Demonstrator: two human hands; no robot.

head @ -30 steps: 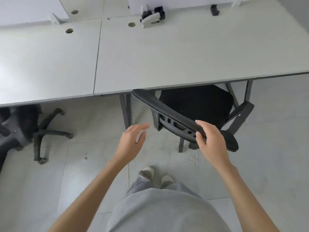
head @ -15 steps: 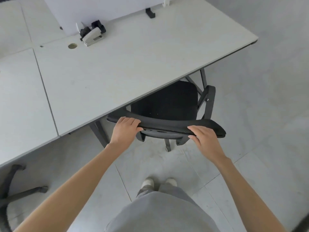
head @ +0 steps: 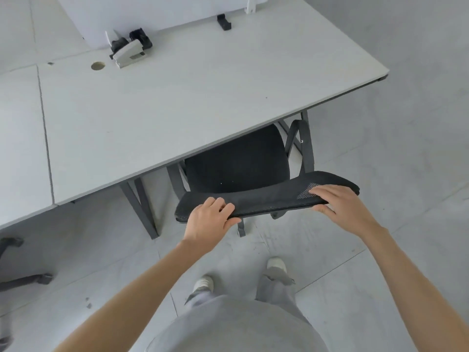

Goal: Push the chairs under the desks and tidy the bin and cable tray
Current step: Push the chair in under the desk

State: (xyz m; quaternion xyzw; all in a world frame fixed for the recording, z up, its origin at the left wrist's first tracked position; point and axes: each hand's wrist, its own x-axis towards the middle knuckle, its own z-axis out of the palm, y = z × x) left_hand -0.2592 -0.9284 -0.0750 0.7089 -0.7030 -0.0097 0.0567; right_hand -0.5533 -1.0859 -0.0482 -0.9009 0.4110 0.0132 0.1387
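Head view: left hand (head: pixel 208 219) has now joined right hand (head: pixel 340 207), both gripping the chair (head: pixel 266 199) backrest at 12 o'clock, ready to shove under the tabletop (head: pixel 177 110).

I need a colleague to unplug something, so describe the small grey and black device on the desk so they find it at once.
Start at the grey desk with the black chair part way under it. Go to its far side, to the foot of the white divider panel. The device lies there beside a round cable hole; the only other item along the panel is a small all-black clip, further right.
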